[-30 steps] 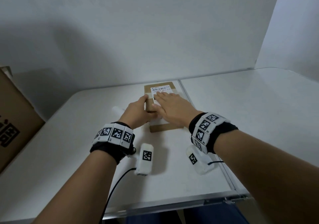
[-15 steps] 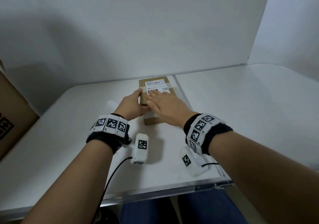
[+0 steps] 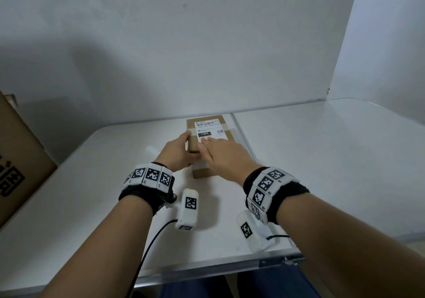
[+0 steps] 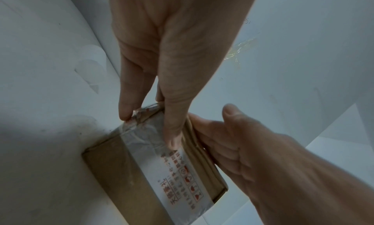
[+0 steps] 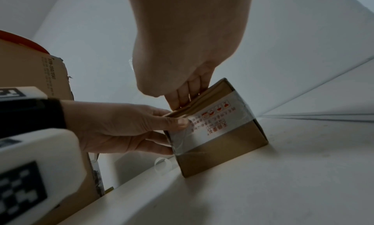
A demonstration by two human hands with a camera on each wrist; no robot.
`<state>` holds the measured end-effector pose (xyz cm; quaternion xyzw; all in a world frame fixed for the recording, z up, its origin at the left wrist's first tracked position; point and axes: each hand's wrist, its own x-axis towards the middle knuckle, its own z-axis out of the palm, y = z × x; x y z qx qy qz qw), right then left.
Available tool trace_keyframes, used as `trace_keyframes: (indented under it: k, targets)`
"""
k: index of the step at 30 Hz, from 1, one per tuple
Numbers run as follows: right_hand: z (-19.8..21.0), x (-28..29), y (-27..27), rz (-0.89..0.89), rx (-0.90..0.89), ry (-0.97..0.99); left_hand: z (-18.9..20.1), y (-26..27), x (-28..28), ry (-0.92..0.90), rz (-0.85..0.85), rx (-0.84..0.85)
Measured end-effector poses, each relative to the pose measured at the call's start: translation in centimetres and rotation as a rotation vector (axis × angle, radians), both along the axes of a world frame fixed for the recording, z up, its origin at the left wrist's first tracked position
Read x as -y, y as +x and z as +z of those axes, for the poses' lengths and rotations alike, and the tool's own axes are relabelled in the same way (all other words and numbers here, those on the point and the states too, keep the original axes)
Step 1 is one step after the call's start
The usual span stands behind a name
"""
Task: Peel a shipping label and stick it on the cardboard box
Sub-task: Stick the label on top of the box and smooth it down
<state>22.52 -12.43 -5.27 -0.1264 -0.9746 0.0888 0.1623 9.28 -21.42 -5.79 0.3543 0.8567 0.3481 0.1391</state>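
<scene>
A small brown cardboard box (image 3: 202,173) lies on the white table (image 3: 322,164) with a white shipping label (image 3: 209,128) on its top face. My right hand (image 3: 218,148) lies flat on the label's near part, fingers straight and pressing down. My left hand (image 3: 181,147) grips the box's left side at the near corner. In the left wrist view its thumb (image 4: 172,129) lies on the taped end face of the box (image 4: 125,172). In the right wrist view the right hand's fingers (image 5: 182,97) rest on the box's top edge (image 5: 222,151). The label's near half is hidden under my palm.
A large cardboard carton (image 3: 20,159) stands at the table's left edge. A curled white paper strip (image 3: 151,151) lies just left of my left hand. A seam (image 3: 245,141) between two tabletops runs just right of the box. The wall stands close behind the box.
My right hand has slid back towards me along the label, uncovering the barcode and the black 15H mark. My left hand still holds the box's left side.
</scene>
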Motion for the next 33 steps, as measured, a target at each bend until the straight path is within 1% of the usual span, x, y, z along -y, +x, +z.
trace_keyframes:
  k: [4,9,12,22,25,29,33]
  targets:
    - [0.0,0.0,-0.5,-0.073,-0.010,0.013,0.1,0.0,0.0,-0.006,0.000,0.004]
    - [-0.4,-0.5,0.1,-0.067,-0.065,0.060,0.1,0.0,0.1,0.007,-0.006,0.041]
    - [-0.2,-0.5,0.4,-0.080,-0.068,0.085,0.0,0.1,0.1,0.012,-0.001,0.056]
    - [-0.2,-1.5,1.1,-0.146,-0.087,0.084,0.0,0.0,0.2,0.017,-0.014,0.074]
    - [-0.3,-2.3,1.4,-0.177,-0.129,0.113,-0.2,-0.3,0.1,0.028,-0.013,0.078]
    - [0.0,-4.0,1.9,-0.252,-0.187,0.070,-0.2,-0.4,0.1,0.016,-0.024,0.053]
    - [0.3,-4.2,1.8,-0.241,-0.182,0.079,-0.3,-0.6,0.1,0.015,-0.021,0.068]
